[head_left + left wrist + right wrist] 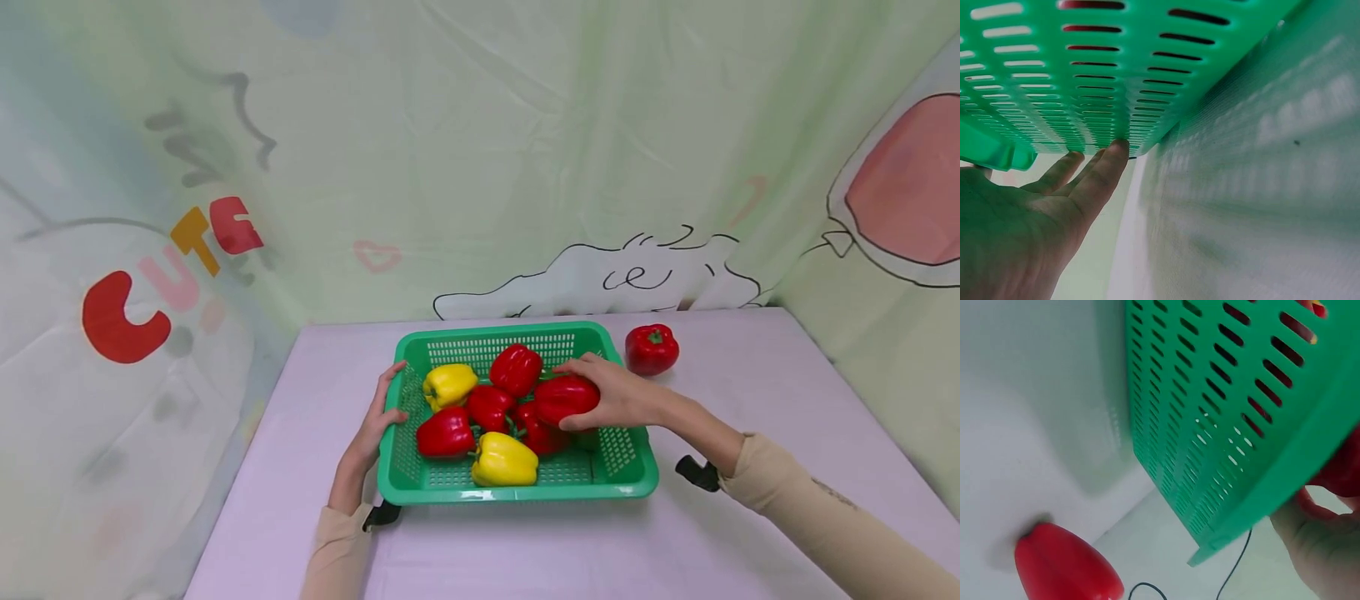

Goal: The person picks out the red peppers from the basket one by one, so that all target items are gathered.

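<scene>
A green plastic basket with slotted walls stands on the table. Inside it lie several red bell peppers, plus a yellow bell pepper at the front and another yellow one at the back left. My left hand holds the basket's left side, thumb over the rim; in the left wrist view its fingers lie against the outer wall. With my right hand I grip a red bell pepper from above, in the basket's right part. Its underside is hidden.
One more red bell pepper sits on the table outside the basket, at the back right beyond my right forearm. The table has a pale lilac cover. A printed curtain hangs behind and at both sides.
</scene>
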{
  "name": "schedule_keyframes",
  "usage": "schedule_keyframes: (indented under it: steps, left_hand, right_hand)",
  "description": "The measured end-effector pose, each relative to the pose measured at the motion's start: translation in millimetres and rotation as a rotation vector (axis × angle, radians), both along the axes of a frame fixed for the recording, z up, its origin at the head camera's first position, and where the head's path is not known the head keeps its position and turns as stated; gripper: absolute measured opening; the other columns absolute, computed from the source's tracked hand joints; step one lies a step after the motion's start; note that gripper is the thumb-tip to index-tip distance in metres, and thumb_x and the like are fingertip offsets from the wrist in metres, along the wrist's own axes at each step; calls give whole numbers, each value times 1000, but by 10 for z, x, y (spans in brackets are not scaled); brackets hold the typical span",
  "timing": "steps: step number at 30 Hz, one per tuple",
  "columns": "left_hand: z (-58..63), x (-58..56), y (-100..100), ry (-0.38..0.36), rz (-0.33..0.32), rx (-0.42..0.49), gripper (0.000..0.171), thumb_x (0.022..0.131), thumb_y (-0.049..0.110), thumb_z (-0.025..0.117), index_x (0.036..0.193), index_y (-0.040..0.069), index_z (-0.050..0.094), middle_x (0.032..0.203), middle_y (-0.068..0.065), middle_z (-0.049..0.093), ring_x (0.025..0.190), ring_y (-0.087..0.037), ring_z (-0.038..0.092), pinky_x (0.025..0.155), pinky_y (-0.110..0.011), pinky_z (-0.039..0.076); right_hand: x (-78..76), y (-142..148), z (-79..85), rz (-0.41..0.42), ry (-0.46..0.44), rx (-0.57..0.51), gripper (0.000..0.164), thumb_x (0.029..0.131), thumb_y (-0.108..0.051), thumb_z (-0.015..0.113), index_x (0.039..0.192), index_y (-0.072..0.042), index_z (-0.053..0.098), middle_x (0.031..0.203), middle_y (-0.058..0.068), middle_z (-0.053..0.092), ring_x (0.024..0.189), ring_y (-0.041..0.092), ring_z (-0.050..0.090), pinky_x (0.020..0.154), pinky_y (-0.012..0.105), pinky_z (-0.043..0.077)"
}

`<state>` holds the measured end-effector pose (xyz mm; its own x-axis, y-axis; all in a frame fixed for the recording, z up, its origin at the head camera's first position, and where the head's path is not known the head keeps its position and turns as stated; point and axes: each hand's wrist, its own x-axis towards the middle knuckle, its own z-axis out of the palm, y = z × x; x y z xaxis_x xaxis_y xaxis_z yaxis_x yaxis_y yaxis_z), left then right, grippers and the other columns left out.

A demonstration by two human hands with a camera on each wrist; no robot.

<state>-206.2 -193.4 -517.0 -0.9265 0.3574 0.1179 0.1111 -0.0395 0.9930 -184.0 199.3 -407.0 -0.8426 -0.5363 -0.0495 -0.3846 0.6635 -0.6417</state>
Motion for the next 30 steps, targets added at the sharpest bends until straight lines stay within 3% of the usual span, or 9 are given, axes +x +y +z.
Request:
schedule_keyframes:
  steps: [8,17,30]
  left_hand:
    - [-12,-4,-12,5,-15,4,82,80,0,41,155,19,15,161,-16,12,138,-45,28,100,-58,39]
    - [1,-12,-12,9,-21,12,82,80,1,41,155,19,15,161,-15,11,138,-45,27,101,-60,37]
    - [-11,-9,-11,2,-5,1,82,80,0,41,155,19,16,161,-14,12,138,-44,27,102,-60,36]
  right_hand:
    - [-51,-5,-105,-39,-18,-64,90,70,-30,88,143,-6,42,126,17,57,110,34,57,72,37,58]
    - [-74,2,-34,-86,23,-102,102,67,-25,90,149,-5,31,132,21,51,115,39,54,73,43,58]
    - [-74,36,-23,-153,115,-100,92,69,-31,88,145,-9,41,129,19,57,113,37,55,74,45,58]
